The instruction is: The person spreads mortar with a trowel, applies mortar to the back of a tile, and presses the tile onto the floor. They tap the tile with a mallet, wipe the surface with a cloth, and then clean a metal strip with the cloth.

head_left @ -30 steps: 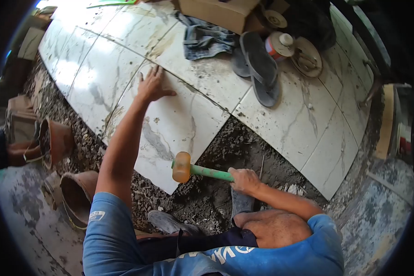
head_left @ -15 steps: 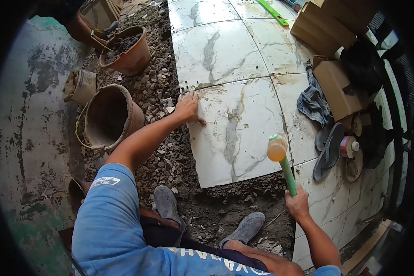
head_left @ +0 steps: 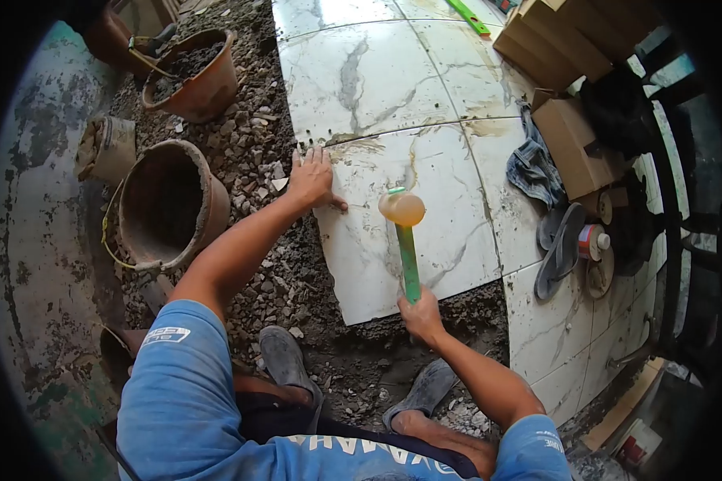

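**Two hands at one loose tile: left flat, right gripping the mallet**

Both hands worked over the same marble-patterned tile [head_left: 441, 232]. The left hand [head_left: 311, 178] lay open and flat on the tile's far left corner, with its fingers stretched out and slightly apart, right at the joint with the next laid tile. The right hand [head_left: 419, 315] was closed in a full fist around the lower end of the rubber mallet [head_left: 408, 252]. The green handle pointed away from the person, and the orange head hung over the middle of the tile; whether it touched the surface could not be told from this angle.

The tile's near edge sat on dark mortar [head_left: 377, 361], where the person's two grey shoes [head_left: 285, 361] rested. To the left ran a strip of rubble [head_left: 253, 136] with an empty bucket [head_left: 168, 204] just beside it and a filled bucket [head_left: 192, 72] farther off. To the right, on finished tiles, lay flip-flops [head_left: 560, 252], a crumpled cloth [head_left: 531, 172] and cardboard boxes [head_left: 573, 140].
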A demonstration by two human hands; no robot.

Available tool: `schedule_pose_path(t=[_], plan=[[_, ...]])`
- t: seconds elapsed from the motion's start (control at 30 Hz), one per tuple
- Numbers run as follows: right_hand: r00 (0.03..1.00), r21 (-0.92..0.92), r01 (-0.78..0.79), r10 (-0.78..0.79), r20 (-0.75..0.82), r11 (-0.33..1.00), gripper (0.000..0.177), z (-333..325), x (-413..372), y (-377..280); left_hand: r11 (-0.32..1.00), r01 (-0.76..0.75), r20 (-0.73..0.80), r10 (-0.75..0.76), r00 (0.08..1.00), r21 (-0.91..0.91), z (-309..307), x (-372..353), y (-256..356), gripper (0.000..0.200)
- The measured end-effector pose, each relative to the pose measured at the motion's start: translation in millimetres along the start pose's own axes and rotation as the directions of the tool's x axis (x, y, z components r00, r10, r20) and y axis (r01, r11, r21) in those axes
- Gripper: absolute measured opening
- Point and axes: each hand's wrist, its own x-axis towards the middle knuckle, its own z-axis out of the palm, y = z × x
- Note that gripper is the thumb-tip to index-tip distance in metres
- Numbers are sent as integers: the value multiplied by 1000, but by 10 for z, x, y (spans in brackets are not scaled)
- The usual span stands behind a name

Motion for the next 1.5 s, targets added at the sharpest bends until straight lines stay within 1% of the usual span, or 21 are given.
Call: schedule_pose_path(t=[0.03,0.1,0.13,0.23,0.27,0.33,0.37,0.4,0.5,0.53,0.6,0.7,0.77,0.8,0.87,0.9,1.0,1.07,1.13,1.2,1.5], plan=[[1000,0,1,-1,-20,1000,25,46,121,-8,1000,9,-7,-9,1000,17,0,12,-9,137],[972,17,-185,181,149,983,23,84,310,-65,999,25,-17,-25,1000,32,0,5,-1,137],[977,22,-178,174,127,984,23,110,357,-113,999,11,-34,-10,999,36,-30,21,-11,137],[988,292,-149,129,87,945,22,8,247,-359,999,34,7,-34,999,31,-34,6,10,139],[987,300,-154,137,79,941,22,-36,200,-275,999,21,11,-22,1000,38,-7,6,4,139],[1000,230,27,-28,2,973,20,-143,46,-57,999,30,-24,-30,999,11,37,15,-12,139],[978,351,-202,172,116,914,18,-148,-90,-64,999,36,-16,-35,999,24,15,3,1,140],[889,400,-448,351,293,800,17,-108,-122,41,999,26,-26,-25,999,22,21,-1,4,140],[855,442,-501,347,385,744,16,-182,-239,54,999,24,-42,-23,999,39,26,-2,0,139],[858,455,-500,349,377,737,16,-257,-281,51,999,11,-42,-9,999,47,38,-9,5,139],[936,288,-268,178,304,919,18,-521,-341,58,999,25,-40,-23,999,48,29,4,12,139],[980,-31,-56,61,188,998,28,-1431,-676,-263,998,20,-5,-20,1000,61,-11,-16,81,134],[987,-137,53,-31,156,989,29,-1777,-947,-61,997,37,0,-37,999,72,29,-14,109,127],[991,-153,23,-2,135,988,29,-1848,-1107,66,996,29,-8,-29,1000,87,9,-23,163,127],[995,-192,-37,54,80,981,28,-1854,-1373,283,964,-152,-11,158,987,217,-43,1,327,125],[996,-184,-66,75,46,981,28,-1772,-1442,406,969,-182,20,181,983,168,-65,99,437,127],[996,-122,-93,94,3,988,28,-1392,-1484,750,981,-180,-18,179,984,-67,-124,510,767,132],[996,-78,-87,86,-17,993,29,-1282,-1359,765,987,-159,34,160,987,-39,-121,750,1027,131],[992,49,-122,123,-33,991,30,-1221,-1272,709,986,-164,-66,165,984,21,-65,933,1261,134],[992,67,-115,118,-38,991,30,-1214,-1166,760,997,-77,-37,78,996,28,-132,1127,1468,138],[988,82,-138,143,-56,987,34,-1314,-912,929,999,-25,-15,25,1000,21,-360,1320,1657,147]])
